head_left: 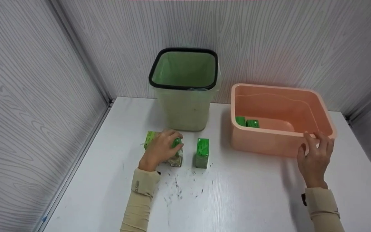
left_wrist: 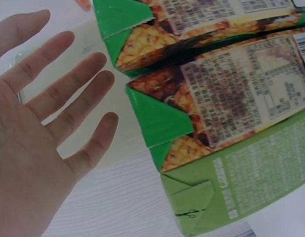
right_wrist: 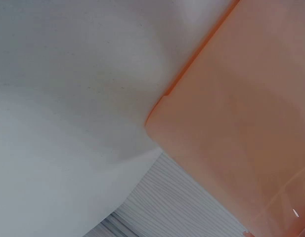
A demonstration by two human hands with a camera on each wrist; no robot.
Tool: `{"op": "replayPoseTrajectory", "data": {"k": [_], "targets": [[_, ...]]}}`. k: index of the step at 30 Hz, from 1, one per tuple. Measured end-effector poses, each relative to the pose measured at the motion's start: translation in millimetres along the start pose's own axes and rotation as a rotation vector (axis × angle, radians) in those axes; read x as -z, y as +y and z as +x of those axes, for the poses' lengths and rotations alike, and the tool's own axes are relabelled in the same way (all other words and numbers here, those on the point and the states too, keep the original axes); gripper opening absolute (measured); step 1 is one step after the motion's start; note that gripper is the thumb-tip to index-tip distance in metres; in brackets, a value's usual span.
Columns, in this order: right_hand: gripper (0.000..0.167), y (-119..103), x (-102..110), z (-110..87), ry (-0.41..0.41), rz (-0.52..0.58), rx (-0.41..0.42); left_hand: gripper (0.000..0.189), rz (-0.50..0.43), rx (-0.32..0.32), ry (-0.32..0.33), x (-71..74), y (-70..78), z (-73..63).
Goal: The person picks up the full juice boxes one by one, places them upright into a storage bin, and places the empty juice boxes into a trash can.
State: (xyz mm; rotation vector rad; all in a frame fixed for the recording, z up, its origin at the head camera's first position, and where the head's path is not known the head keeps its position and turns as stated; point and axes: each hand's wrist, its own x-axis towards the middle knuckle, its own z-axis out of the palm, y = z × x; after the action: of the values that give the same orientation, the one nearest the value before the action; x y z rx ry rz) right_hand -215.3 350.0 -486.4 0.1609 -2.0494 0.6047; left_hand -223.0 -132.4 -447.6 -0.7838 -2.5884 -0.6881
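Observation:
My left hand (head_left: pixel 161 146) is over a group of drink cartons, its fingers stretched out and spread in the left wrist view. Two cartons printed with pineapple, a nearer pineapple carton (left_wrist: pixel 221 103) and another pineapple carton (left_wrist: pixel 177 24), stand beside a light green carton (left_wrist: pixel 241 182). In the head view the hand partly hides this group, with one pineapple carton (head_left: pixel 175 160) showing past the fingertips. A separate green-topped carton (head_left: pixel 202 153) stands to the right. My right hand (head_left: pixel 316 158) grips the front rim of a pink plastic bin (head_left: pixel 262 141), fingers over the edge near its right corner.
Behind the cartons stands a pale green waste bin (head_left: pixel 185 109) with a black rim. Two green-topped cartons (head_left: pixel 252 123) lie inside the pink bin at its left. Dark specks mark the white table (head_left: pixel 237 199). Wood-grain panels (head_left: pixel 108 42) enclose the back and sides.

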Motion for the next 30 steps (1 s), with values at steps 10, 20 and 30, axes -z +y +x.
{"op": "replayPoseTrajectory", "data": {"k": [10,20,30], "targets": [[0.031,3,0,0.0,0.004,0.000,0.009,0.031,-0.011,0.059,-0.091,-4.9,-6.0,-6.4],[0.031,3,1,-0.4,0.003,0.000,0.038,0.059,0.003,0.075,-0.215,-7.0,-11.4,-9.6],[0.032,3,1,-0.5,0.001,-0.003,0.031,0.071,0.042,0.069,-0.240,-8.3,-18.0,-9.8]]}}
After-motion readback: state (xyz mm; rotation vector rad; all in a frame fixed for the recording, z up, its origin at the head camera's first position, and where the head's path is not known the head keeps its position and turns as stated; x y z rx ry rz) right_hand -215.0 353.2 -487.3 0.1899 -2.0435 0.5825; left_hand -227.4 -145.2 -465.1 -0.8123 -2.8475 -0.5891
